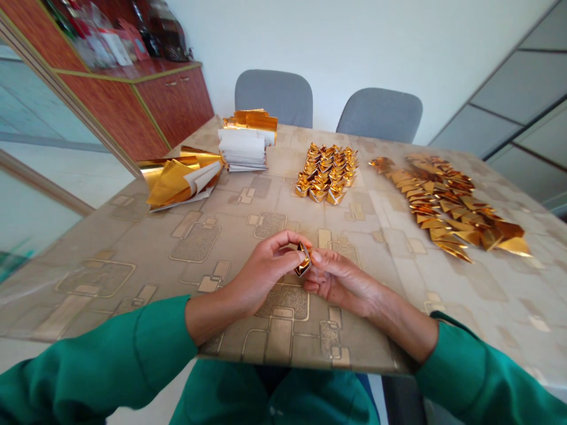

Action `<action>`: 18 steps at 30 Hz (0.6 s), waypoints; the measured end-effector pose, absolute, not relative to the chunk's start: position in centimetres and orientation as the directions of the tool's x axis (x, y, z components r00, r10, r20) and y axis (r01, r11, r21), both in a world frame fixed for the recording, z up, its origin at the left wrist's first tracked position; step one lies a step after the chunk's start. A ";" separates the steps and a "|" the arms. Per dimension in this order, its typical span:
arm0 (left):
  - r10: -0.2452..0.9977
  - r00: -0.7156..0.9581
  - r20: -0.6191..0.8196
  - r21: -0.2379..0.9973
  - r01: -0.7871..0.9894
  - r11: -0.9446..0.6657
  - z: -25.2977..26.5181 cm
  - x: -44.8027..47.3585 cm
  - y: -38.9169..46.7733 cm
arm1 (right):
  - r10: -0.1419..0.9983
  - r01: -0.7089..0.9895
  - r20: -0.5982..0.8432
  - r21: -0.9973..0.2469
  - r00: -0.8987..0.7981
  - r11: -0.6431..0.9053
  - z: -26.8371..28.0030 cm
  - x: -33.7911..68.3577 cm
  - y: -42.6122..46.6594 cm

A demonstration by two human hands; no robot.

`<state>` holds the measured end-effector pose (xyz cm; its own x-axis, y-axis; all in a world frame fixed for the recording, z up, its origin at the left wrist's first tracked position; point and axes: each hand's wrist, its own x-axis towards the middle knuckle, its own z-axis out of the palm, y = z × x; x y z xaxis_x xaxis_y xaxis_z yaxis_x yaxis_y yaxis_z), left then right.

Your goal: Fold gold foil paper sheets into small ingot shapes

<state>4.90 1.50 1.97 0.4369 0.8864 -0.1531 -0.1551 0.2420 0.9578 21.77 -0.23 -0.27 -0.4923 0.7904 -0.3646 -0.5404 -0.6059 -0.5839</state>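
Observation:
Both hands meet over the near part of the table, holding one small folded gold paper piece (pixel 303 263) between them. My left hand (pixel 270 262) grips it from the left, with the thumb pressed on the folded paper. From the right, my right hand (pixel 341 277) pinches its other side between thumb and fingers. Beyond the hands stand rows of finished-looking gold paper ingots (pixel 328 174), packed close together. To the right lies a long spread of flatter folded gold paper pieces (pixel 447 203), overlapping in rows.
A stack of white-backed gold paper sheets (pixel 243 150) stands at the back left, with loose gold sheets (pixel 181 180) beside it. A patterned cloth covers the table (pixel 195 242). Two grey chairs (pixel 274 97) are behind it, and a brown cabinet (pixel 172 97) is at the left.

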 end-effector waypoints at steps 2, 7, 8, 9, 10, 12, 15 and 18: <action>0.888 0.430 -0.159 0.955 -0.160 0.249 2.0 4.8 1.5 | 0.791 -0.542 -0.367 -0.582 -0.490 -0.606 -0.3 21.8 -0.3; 0.828 0.525 -0.199 0.885 -0.266 0.382 2.1 4.8 1.4 | 0.801 -0.555 -0.339 -0.586 -0.493 -0.590 -0.1 21.7 -0.3; 0.820 0.532 -0.210 0.868 -0.285 0.407 2.1 4.8 1.3 | 0.802 -0.554 -0.336 -0.589 -0.494 -0.588 -0.1 21.7 -0.3; 0.818 0.531 -0.221 0.854 -0.300 0.425 2.1 4.8 1.3 | 0.801 -0.550 -0.336 -0.593 -0.495 -0.588 0.0 21.7 -0.3; 0.818 0.526 -0.231 0.843 -0.311 0.439 2.1 4.9 1.3 | 0.799 -0.543 -0.340 -0.596 -0.496 -0.591 0.0 21.7 -0.3; 0.821 0.514 -0.248 0.827 -0.329 0.456 2.0 4.9 1.3 | 0.794 -0.530 -0.350 -0.602 -0.498 -0.598 0.0 21.6 -0.3; 0.822 0.507 -0.258 0.809 -0.352 0.471 2.0 4.9 1.3 | 0.796 -0.529 -0.342 -0.607 -0.499 -0.592 -0.1 21.6 -0.3; 0.808 0.525 -0.267 0.783 -0.371 0.500 1.9 4.7 1.5 | 0.806 -0.546 -0.332 -0.604 -0.490 -0.580 -0.2 21.8 -0.3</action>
